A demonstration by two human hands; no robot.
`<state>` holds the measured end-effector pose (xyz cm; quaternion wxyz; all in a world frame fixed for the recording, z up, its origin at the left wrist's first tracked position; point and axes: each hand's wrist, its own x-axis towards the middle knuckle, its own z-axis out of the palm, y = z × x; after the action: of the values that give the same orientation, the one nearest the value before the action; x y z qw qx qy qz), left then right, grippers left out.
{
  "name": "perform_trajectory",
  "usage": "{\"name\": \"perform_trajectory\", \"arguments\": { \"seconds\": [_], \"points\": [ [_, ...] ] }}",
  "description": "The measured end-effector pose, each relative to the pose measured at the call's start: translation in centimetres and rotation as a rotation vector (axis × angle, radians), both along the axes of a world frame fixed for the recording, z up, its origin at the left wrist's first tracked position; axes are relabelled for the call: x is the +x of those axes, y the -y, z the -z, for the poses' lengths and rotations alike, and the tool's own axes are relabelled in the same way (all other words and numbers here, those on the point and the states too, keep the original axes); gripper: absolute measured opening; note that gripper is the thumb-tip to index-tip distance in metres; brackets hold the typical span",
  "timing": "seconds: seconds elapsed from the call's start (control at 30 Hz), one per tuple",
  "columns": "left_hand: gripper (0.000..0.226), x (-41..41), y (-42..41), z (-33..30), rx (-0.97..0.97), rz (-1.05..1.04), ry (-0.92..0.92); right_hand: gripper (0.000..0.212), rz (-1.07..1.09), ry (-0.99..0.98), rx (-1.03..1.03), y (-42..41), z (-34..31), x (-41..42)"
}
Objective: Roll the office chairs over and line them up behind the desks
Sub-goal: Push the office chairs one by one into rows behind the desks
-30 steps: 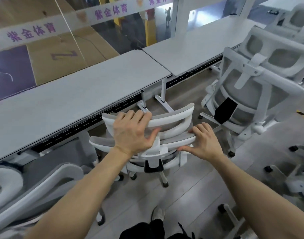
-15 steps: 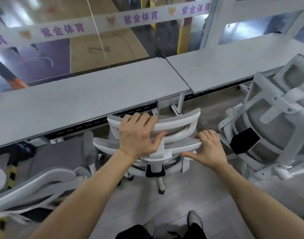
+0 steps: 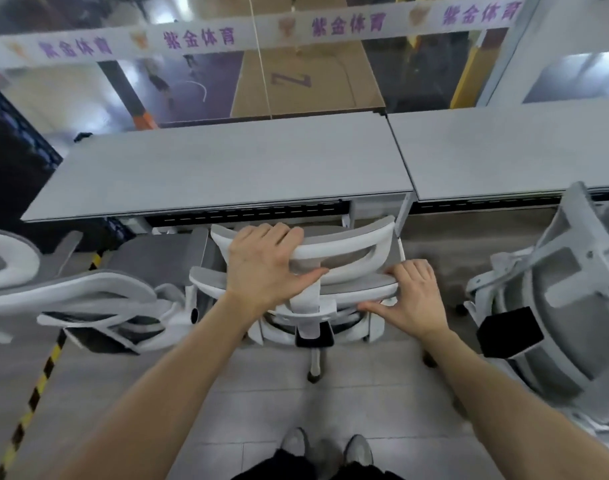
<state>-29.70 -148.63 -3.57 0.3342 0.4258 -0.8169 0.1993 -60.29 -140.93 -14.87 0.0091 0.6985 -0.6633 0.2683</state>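
The white office chair (image 3: 337,268) is being held squarely behind the grey desk (image 3: 227,168), its seat tucked beneath the desk's front edge; in the earlier frames it was being seen at an angle, with the desk running diagonally. Its curved headrest (image 3: 351,242) is being gripped by the left hand (image 3: 265,268), fingers curled over the top rim and thumb stretched along the underside. The top bar of the backrest (image 3: 362,287) is being gripped by the right hand (image 3: 410,296), fingers bent over it and thumb spread out to the left, much as before. The frame is smooth white plastic around grey mesh panels. Both forearms are being extended forward, bare. A second chair (image 3: 88,306) is being seen just to the left, a third chair (image 3: 566,296) to the right, now nearer the picture's edge. A neighbouring desk (image 3: 504,147) is abutting on the right.
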Motion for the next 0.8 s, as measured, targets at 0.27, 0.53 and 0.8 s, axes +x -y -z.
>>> {"name": "perform_trajectory", "arguments": {
  "seconds": [0.27, 0.53, 0.8],
  "points": [
    [0.055, 0.1, -1.1, 0.1, -0.034, 0.004, -0.061, 0.085, -0.008, 0.008, -0.025, -1.3, 0.2, 0.5],
    [0.055, 0.5, -0.5, -0.2, -0.072, 0.008, -0.108, 0.086, -0.036, -0.040, -0.041, -0.4, 0.4, 0.3],
    [0.056, -1.3, 1.8, -0.1, -0.027, -0.005, -0.137, 0.084, -0.042, -0.027, 0.020, 2.1, -0.4, -1.2]
  ]
}}
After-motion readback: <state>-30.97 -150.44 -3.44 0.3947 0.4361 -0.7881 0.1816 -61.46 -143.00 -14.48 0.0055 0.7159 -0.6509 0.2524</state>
